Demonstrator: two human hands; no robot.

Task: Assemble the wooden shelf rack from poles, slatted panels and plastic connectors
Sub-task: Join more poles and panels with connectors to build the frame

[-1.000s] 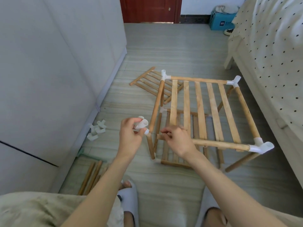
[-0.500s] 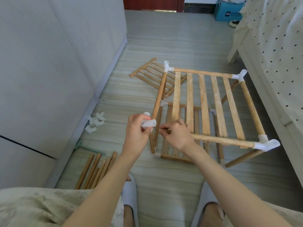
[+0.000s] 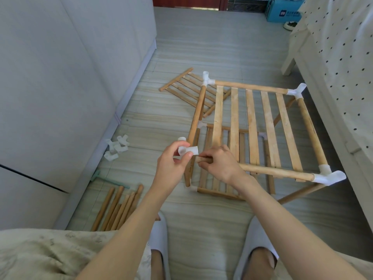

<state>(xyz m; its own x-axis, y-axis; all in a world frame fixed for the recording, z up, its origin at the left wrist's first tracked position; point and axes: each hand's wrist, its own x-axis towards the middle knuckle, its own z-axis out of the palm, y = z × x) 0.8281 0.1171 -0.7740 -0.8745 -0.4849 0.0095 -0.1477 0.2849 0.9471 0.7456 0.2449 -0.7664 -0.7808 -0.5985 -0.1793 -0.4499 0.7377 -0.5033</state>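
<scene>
Pale striped flooring runs between a grey cabinet and a bed. Our left hand pinches a white plastic connector, its open socket just beside the bare pole end that our right hand grips on the half-built rack.

blue box cut by top edge, pole end hidden under right hand
</scene>
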